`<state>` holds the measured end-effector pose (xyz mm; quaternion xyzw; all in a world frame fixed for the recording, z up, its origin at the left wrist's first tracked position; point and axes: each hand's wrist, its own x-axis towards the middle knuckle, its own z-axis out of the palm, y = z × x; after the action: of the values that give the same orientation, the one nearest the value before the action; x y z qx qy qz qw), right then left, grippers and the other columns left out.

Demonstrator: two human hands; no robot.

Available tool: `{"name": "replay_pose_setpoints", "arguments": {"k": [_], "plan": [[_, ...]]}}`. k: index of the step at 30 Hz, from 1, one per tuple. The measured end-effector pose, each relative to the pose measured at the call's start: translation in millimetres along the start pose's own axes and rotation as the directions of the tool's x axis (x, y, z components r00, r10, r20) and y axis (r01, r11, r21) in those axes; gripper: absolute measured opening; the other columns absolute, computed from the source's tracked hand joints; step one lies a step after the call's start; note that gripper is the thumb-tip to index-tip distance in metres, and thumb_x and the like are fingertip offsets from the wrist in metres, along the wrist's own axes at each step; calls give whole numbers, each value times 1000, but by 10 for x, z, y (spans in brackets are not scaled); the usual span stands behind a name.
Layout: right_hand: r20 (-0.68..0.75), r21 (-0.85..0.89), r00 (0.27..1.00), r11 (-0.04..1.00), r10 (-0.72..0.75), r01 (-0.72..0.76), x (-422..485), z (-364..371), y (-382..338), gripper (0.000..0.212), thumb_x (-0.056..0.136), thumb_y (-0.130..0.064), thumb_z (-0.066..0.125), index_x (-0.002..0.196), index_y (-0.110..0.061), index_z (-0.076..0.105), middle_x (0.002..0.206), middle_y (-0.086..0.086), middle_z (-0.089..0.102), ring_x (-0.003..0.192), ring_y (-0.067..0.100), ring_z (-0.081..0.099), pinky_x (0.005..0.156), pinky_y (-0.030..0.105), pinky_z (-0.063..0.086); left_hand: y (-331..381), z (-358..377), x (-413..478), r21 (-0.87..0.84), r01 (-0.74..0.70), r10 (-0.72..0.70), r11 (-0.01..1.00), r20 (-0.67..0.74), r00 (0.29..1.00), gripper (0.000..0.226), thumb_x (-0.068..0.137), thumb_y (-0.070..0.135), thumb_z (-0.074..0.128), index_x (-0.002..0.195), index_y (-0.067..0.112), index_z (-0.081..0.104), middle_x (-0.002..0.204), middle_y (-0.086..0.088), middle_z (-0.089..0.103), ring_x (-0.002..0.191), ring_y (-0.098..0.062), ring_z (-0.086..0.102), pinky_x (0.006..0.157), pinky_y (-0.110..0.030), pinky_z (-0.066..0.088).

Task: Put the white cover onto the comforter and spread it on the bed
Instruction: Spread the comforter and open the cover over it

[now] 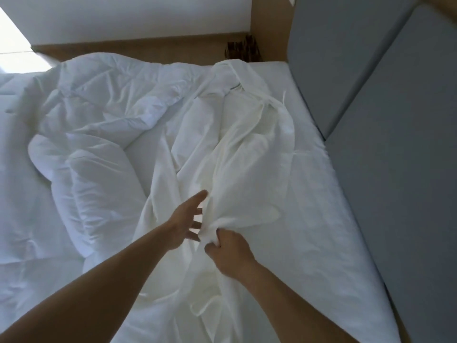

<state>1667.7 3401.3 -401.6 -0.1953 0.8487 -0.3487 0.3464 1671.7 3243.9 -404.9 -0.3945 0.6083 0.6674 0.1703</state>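
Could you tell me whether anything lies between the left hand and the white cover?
Nothing visible does. The open left hand reaches straight at the bunched cover, which the right hand grips just beside it. The comforter lies off to the left.

To the right of my right hand [230, 253] I see two padded panels set edge to edge. The nearer grey panel [408, 181] fills the right side of my view, and the farther grey panel [346, 58] stands just beyond it. Well ahead of my left hand [184, 219] a wooden ledge [123, 47] runs across, with a white wall [136, 16] above it. Ahead and slightly right of both hands, a dark brown bundle [243, 49] sits at that ledge; I cannot tell what it is. Far ahead and left, a bright window patch [14, 45] glares.
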Motion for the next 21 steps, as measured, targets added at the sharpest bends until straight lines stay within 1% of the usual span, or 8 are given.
{"name": "replay_pose_setpoints", "arguments": {"k": [2, 4, 6, 8, 10, 13, 15, 21], "plan": [[86, -40, 996, 999, -2, 6, -58, 73, 17, 24, 93, -23, 54, 111, -13, 66, 99, 3, 68, 95, 24, 61, 82, 30, 48, 20, 8, 3, 170, 40, -56, 985, 88, 995, 53, 86, 58, 64, 132, 33, 55, 127, 1, 58, 104, -28, 65, 75, -43, 60], [160, -6, 987, 1000, 25, -24, -97, 158, 99, 7, 91, -23, 56, 84, -23, 58, 77, -9, 55, 80, 16, 53, 73, 27, 43, -68, 14, 40, 400, 43, -86, 915, 90, 992, 64, 81, 44, 77, 137, 38, 47, 121, 3, 55, 105, -23, 62, 69, -37, 60], [234, 86, 972, 995, 32, -54, -110, 224, 164, 26, 88, -24, 58, 65, -35, 55, 67, -11, 52, 69, 13, 51, 68, 25, 43, -217, 14, 122, 515, 53, -74, 856, 22, 997, 63, 84, 23, 74, 139, 33, 46, 114, 1, 56, 96, -20, 62, 63, -29, 57], [252, 172, 966, 979, 60, -106, -93, 278, 294, 30, 85, -30, 60, 63, -51, 64, 75, -10, 67, 77, 13, 63, 78, 27, 53, -344, -38, 198, 542, 55, -6, 839, -92, 996, 46, 87, 14, 62, 132, 19, 53, 113, -4, 59, 95, -22, 61, 71, -31, 55], [151, 216, 981, 964, 125, -156, -39, 277, 471, 15, 85, -38, 61, 83, -47, 73, 93, -7, 75, 93, 14, 68, 90, 33, 54, -433, -160, 263, 523, 60, 50, 850, -193, 980, 27, 89, 12, 53, 115, 10, 60, 110, -10, 63, 91, -25, 61, 76, -36, 55], [-44, 128, 955, 950, 293, -286, 98, 129, 741, 36, 94, -36, 59, 127, -25, 66, 125, -2, 68, 117, 17, 62, 99, 30, 47, -470, -410, 311, 533, 87, 97, 842, -308, 947, 20, 91, 11, 47, 104, 8, 62, 104, -13, 64, 87, -27, 58, 73, -33, 47], [-95, 117, 917, 919, 387, -376, 168, 15, 867, 47, 96, -35, 55, 140, -18, 54, 137, 3, 60, 126, 21, 55, 102, 30, 42, -459, -533, 304, 521, 103, 91, 847, -334, 938, 20, 91, 12, 47, 102, 9, 63, 100, -11, 65, 84, -25, 58, 69, -31, 45], [-45, 415, 875, 805, 482, -423, 366, -21, 918, 72, 94, -49, 59, 152, -16, 33, 152, 8, 43, 136, 26, 44, 109, 37, 38, -480, -535, 218, 228, 170, -160, 959, -63, 985, 30, 100, 29, 50, 103, 7, 70, 101, -12, 72, 81, -26, 67, 71, -34, 53]]}}
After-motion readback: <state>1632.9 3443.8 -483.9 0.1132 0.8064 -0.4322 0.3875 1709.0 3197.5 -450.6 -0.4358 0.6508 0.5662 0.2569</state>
